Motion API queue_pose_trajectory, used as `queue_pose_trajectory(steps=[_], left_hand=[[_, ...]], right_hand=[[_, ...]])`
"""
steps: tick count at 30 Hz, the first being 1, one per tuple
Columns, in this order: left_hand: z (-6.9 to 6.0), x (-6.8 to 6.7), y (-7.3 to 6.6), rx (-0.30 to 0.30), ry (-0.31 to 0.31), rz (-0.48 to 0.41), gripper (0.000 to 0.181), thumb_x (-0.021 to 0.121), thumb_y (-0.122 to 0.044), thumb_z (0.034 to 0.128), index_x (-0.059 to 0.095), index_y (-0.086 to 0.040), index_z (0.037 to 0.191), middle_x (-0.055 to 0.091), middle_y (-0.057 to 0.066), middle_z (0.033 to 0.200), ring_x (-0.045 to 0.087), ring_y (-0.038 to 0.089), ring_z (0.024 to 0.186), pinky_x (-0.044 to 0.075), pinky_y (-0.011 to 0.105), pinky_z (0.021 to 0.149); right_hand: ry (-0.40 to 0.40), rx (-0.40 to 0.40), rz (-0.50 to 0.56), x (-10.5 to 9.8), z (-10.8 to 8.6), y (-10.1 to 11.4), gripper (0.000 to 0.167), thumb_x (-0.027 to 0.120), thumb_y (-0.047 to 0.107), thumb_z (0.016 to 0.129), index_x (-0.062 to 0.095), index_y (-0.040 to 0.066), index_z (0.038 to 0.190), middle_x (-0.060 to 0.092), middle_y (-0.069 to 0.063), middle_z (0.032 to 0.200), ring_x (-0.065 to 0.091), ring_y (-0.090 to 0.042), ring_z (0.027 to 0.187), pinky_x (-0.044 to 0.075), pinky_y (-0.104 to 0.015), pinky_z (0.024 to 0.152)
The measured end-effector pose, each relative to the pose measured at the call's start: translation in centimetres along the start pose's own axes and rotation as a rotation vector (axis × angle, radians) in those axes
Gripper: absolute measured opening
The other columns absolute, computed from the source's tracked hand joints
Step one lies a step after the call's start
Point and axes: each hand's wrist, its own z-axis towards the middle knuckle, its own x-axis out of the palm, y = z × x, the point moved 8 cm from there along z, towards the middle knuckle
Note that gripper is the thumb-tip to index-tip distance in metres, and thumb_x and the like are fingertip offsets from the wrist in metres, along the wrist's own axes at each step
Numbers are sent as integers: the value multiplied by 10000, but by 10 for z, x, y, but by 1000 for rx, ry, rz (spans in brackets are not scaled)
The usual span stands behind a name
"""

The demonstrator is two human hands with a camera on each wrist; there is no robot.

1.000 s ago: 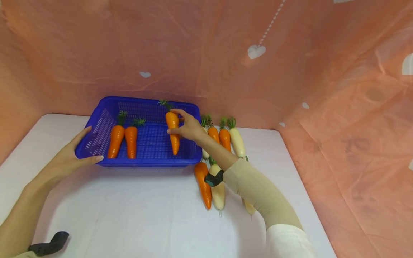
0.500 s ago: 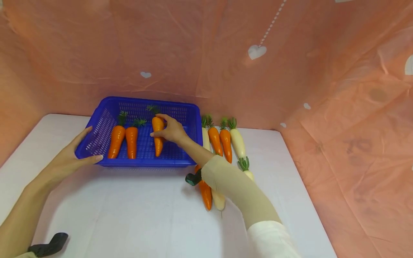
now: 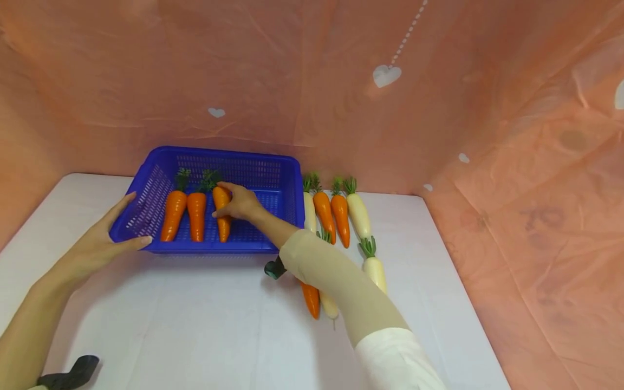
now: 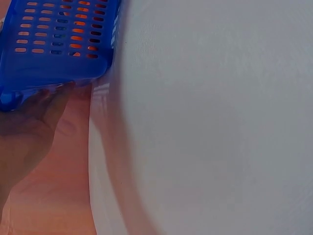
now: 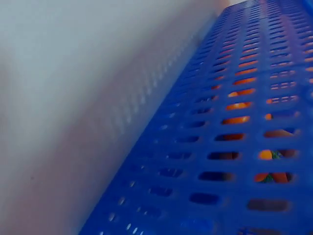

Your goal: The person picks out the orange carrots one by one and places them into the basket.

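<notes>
A blue plastic basket stands on the white-covered table. At its left front corner my left hand holds the rim, thumb along the front and fingers at the left side. In the left wrist view, the fingers of the left hand reach beneath the rim. Inside the basket, my right hand grips an orange carrot between thumb and fingers, its leafy top pointing to the back. Left of it lie two more carrots, a left one and a middle one. The right wrist view is mostly slotted basket wall.
Right of the basket lie several carrots and white radishes, some partly hidden behind the right forearm. One radish is nearer the front. A pink cloth with white hearts hangs behind and beside the table.
My right hand has moved left inside the basket with the carrot, bringing it down beside the other two. The left hand has stayed at the basket's corner.
</notes>
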Motion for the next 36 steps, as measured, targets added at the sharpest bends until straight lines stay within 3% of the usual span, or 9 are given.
queue_pose_trajectory(steps=[6,11,13,18,22,28,36], left_hand=[[-3,-5,1,17,-14,18,979,652,-272,961,-100,-345,1583,-137,202,1630,-130,549,1433,-79,778,1058],[-3,-6,3,21,-16,22,969,645,-275,963,-95,-352,1583,-138,194,1632,-135,543,1434,-83,775,1058],[-3,-6,4,23,-13,12,962,645,-280,963,-87,-386,1577,-140,181,1635,-141,532,1438,-85,777,1055],[1,-4,6,13,-1,12,961,647,-303,961,-90,-427,1564,-143,201,1630,-132,551,1430,-60,800,1035],[3,-2,6,4,5,18,961,638,-310,967,-106,-404,1568,-147,223,1623,-121,572,1422,-50,803,1034],[3,1,3,3,7,18,967,634,-301,969,-117,-360,1575,-149,225,1622,-120,582,1417,-52,800,1037],[1,1,1,8,5,22,958,631,-306,970,-112,-389,1570,-143,216,1626,-119,568,1426,-51,795,1043]], right_hand=[[67,-72,-3,12,4,4,833,817,317,831,381,312,1540,528,-16,1451,550,-167,1236,479,-253,946],[84,-84,11,18,6,4,841,815,329,832,365,335,1544,533,-7,1454,548,-142,1250,480,-221,943],[93,-82,60,17,5,3,845,816,302,835,362,327,1547,531,-28,1457,597,-153,1191,518,-210,877],[129,-60,294,12,1,-1,854,814,139,833,368,263,1551,538,-156,1427,711,-242,942,598,-265,698],[122,-67,373,2,-4,-3,843,805,98,836,378,237,1549,518,-215,1420,726,-323,863,611,-339,722],[93,-140,375,-21,-19,-6,803,787,136,861,380,214,1548,511,-225,1421,714,-370,898,602,-410,794],[29,-223,477,-63,-44,-14,718,762,172,888,425,202,1521,517,-181,1423,684,-258,1063,585,-359,862]])
